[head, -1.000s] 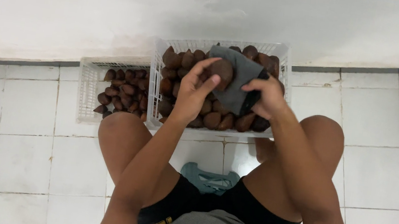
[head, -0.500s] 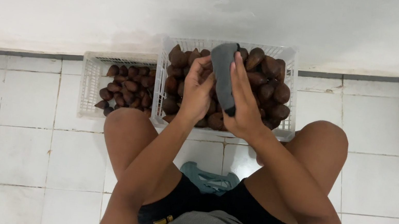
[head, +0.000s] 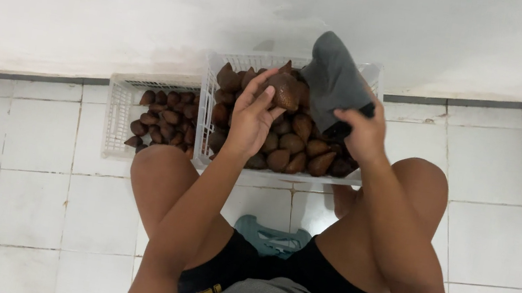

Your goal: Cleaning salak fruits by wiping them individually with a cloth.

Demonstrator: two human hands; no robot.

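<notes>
Presently, one brown scaly fruit (head: 284, 90) is held in the left hand (head: 252, 119), fingers (head: 263, 85) curled closed around it, raised just above the heap of like fruit (head: 292, 145) in the large white crate (head: 211, 116). The fruit sits over the crate's middle, near its far rim. The right hand (head: 361, 133) is closed on a dark grey cloth (head: 333, 80), gripped at its lower end; the cloth stands up from the hand and leans toward the held fruit, its upper part close beside it. Whether cloth and fruit touch cannot be told.

The large crate rests on the white tiled floor (head: 30, 189) against the white wall (head: 91, 0), between the person's knees. A smaller white crate (head: 117, 116) stands touching its left side, partly filled with the same brown fruit (head: 166, 119). The person squats or sits low, bare knees either side of the large crate, in black shorts (head: 336, 290) and a grey top. A pale green low stool (head: 272, 236) shows between the thighs.
</notes>
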